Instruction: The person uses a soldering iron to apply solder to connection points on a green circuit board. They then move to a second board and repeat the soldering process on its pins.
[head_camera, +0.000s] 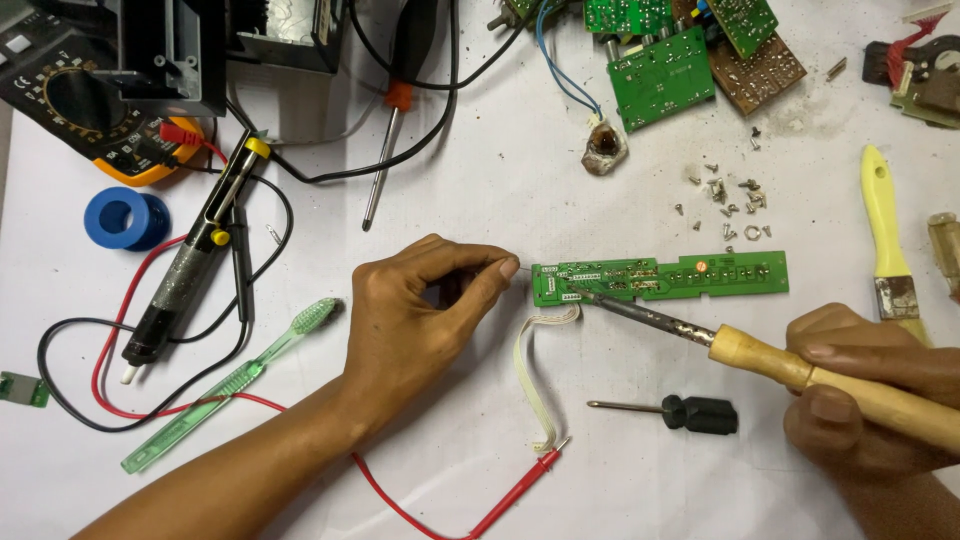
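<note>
Crowded white bench (620, 480): loose screws (728, 205) just above the long green circuit board (665, 277), more green boards (665, 60) at the top edge, a yellow-handled brush (882, 235) to the right, a small black screwdriver (670, 410) below the board. Further left, a green toothbrush (240, 375), a desoldering pump (190, 265), a blue solder reel (125, 218) and a yellow multimeter (100, 110) trailing red and black leads. Red probe (520, 485) and a white ribbon cable (535, 370) lying under the board's left end, close to both wrists.

Left hand (420, 320) resting on the bench, thumb and forefinger pinched on a thin solder wire (522, 268) aimed at the board's left end. Right hand (870, 400) clenched round the wooden handle of a soldering iron (700, 335), shaft slanting up-left, tip touching the board's left end beside the white connector.

Free room mostly along the lower middle, between the two forearms; right hand hard against the frame's right edge.
</note>
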